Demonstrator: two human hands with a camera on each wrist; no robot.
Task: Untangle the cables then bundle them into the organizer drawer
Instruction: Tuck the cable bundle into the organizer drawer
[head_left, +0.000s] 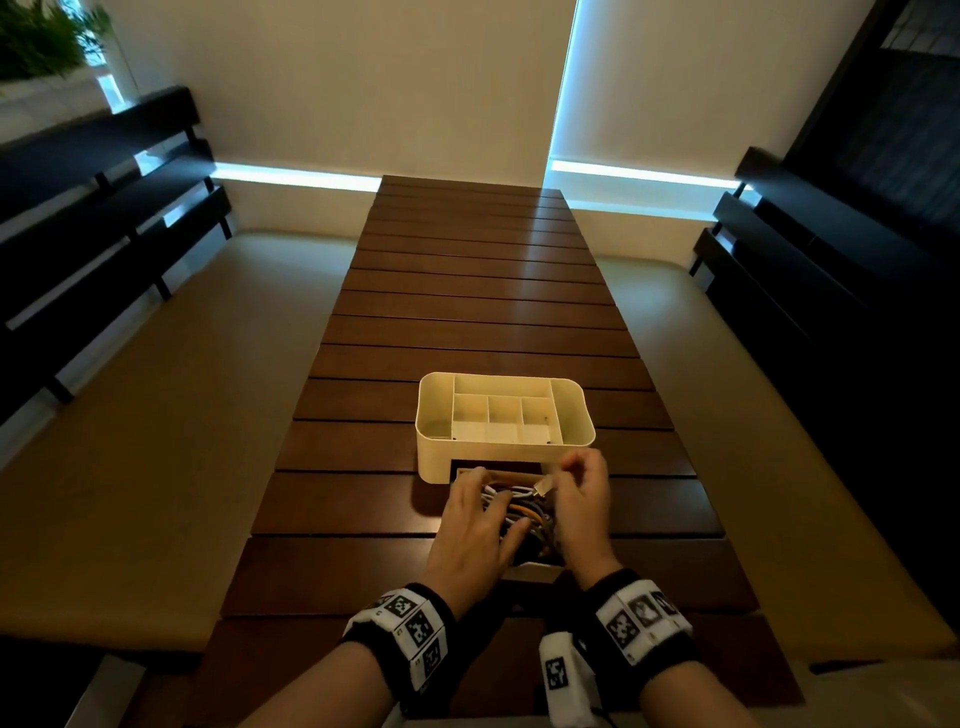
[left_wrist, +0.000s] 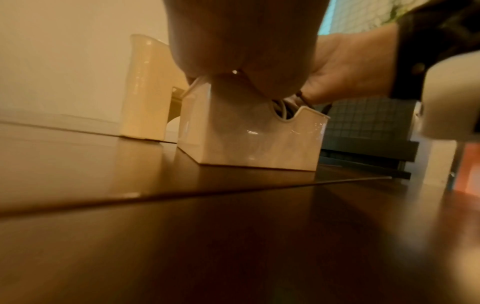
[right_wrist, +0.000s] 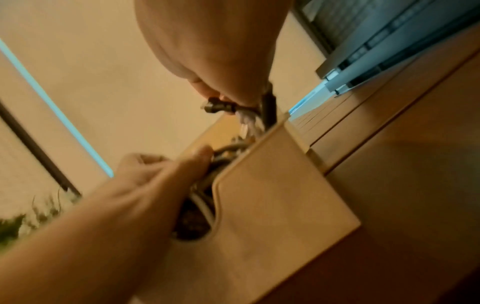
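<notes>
A white organizer (head_left: 431, 462) stands on the slatted wooden table (head_left: 467, 312). Its drawer (head_left: 530, 572) is pulled out toward me and is full of coiled cables (head_left: 519, 508) in white, orange and grey. My left hand (head_left: 483, 501) lies flat on the cables, fingers spread and pressing down. My right hand (head_left: 560, 482) pinches a pale cable plug (head_left: 543, 487) just above the drawer's far right corner. In the right wrist view a dark plug (right_wrist: 217, 107) with a white braided cord hangs from the fingertips over the drawer (right_wrist: 272, 205). The left wrist view shows the drawer (left_wrist: 254, 142) from its front.
The organizer's top tray (head_left: 571, 410) has several compartments with nothing in them. Cushioned benches (head_left: 156, 415) run along both sides of the table, with dark slatted backrests (head_left: 93, 218). The far half of the table shows bare wood.
</notes>
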